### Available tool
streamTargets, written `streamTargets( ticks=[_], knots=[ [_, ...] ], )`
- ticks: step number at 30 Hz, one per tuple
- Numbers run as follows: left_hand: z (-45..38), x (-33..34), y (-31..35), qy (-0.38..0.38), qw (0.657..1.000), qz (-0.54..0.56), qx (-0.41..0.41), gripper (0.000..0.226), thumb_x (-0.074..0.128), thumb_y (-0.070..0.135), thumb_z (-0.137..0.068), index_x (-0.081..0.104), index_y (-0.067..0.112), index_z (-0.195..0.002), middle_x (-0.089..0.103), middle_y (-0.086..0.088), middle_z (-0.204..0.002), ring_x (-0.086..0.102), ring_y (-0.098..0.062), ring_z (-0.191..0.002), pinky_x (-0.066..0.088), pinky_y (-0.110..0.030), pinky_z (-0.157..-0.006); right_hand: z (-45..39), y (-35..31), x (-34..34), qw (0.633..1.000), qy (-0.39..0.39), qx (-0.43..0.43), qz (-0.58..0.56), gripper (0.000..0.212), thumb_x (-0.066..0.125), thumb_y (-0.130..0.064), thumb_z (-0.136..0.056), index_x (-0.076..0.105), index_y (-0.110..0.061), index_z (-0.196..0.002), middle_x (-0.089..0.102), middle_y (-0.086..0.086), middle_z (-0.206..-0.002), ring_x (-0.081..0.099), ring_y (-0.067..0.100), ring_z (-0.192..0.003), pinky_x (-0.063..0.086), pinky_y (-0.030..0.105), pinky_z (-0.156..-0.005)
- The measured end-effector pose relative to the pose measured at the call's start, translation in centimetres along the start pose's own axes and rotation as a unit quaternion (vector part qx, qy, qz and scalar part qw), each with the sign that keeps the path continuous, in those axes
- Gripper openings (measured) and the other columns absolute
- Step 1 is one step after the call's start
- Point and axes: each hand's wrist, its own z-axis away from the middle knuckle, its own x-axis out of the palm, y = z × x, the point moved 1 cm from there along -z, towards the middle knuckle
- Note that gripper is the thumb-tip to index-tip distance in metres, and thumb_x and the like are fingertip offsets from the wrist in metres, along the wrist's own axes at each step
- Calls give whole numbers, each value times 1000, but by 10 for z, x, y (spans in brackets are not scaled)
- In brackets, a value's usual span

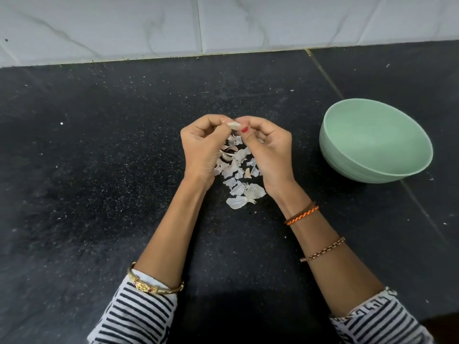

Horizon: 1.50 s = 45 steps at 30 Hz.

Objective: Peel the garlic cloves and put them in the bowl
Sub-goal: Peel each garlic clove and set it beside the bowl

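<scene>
A small pale garlic clove [233, 125] is pinched between the fingertips of both hands, above the dark counter. My left hand [204, 147] grips it from the left and my right hand [267, 148] from the right, its red thumbnail against the clove. Below and between the hands lies a heap of white papery garlic skins [238, 173]. A pale green bowl [375, 141] stands to the right of my right hand; the part of its inside that I see holds nothing.
The black speckled counter [99, 157] stretches all around, dotted with tiny white flecks. A white marble-patterned tile wall [223, 23] runs along the back edge. A seam in the counter [325, 73] passes behind and beneath the bowl.
</scene>
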Motion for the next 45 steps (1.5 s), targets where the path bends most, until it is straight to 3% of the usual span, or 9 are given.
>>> streamTargets(
  ticks=[6,12,18,22,25,28,33,39,45],
  knots=[
    [-3,-4,-2,19,1000,-1,2,13,60,-2,-64,62,10,-70,62,9,-55,54,-2,-54,46,-16,-59,-4,2,-7,997,4,-31,70,18,60,0,-87,67,-14,-95,67,-4,-86,63,4,-84,51,18,-75],
    [1,3,-3,-27,1000,-1,15,25,56,-6,-65,62,12,-81,61,9,-55,53,-2,-54,46,-16,-58,-1,-1,-1,996,73,-5,44,30,49,-1,-93,63,-21,-77,60,-15,-63,56,-7,-64,43,11,-63],
    [2,1,-2,-59,997,2,42,23,57,-3,-62,58,12,-80,60,9,-57,51,-2,-54,46,-16,-61,-3,-2,-4,981,173,80,-34,28,45,-17,-98,63,-18,-76,55,-10,-68,52,-3,-64,38,16,-58],
    [-2,-7,-3,-20,997,-66,42,19,51,1,-75,64,14,-70,63,13,-62,50,-1,-56,43,-15,-58,-4,3,-9,983,151,-25,106,18,54,-10,-93,66,-14,-82,61,-13,-73,58,-5,-69,45,13,-65],
    [-1,-9,-4,-33,992,-116,48,14,61,9,-79,70,19,-77,69,11,-74,61,-10,-72,51,-27,-72,-2,12,-6,962,121,-99,225,14,56,-15,-90,70,-12,-89,60,-17,-73,62,13,-77,50,28,-72],
    [-1,-10,-4,-39,991,-122,49,14,65,9,-81,72,21,-78,71,10,-75,62,-14,-76,52,-29,-74,-1,16,-8,935,142,-144,292,14,58,-17,-88,72,-13,-88,66,-9,-77,57,20,-82,39,12,-71],
    [-1,-12,-1,-59,988,-138,47,23,65,0,-82,70,21,-75,69,13,-67,60,-4,-66,48,-17,-64,0,16,-8,913,163,-182,327,20,56,-24,-86,73,-12,-84,68,-2,-74,50,14,-81,33,3,-72],
    [-1,-12,-1,-61,986,-151,43,17,66,7,-76,71,22,-72,69,11,-65,57,-18,-65,46,-21,-61,0,16,-8,889,162,-229,361,20,58,-24,-85,73,-12,-79,66,-1,-68,48,14,-76,32,9,-65],
    [-2,-10,-3,-45,986,-158,35,17,64,2,-74,70,18,-70,65,6,-60,52,-8,-58,42,-15,-55,-2,19,-8,873,168,-268,370,18,60,-22,-84,73,-11,-76,64,-1,-64,46,12,-74,32,12,-62]
  ],
)
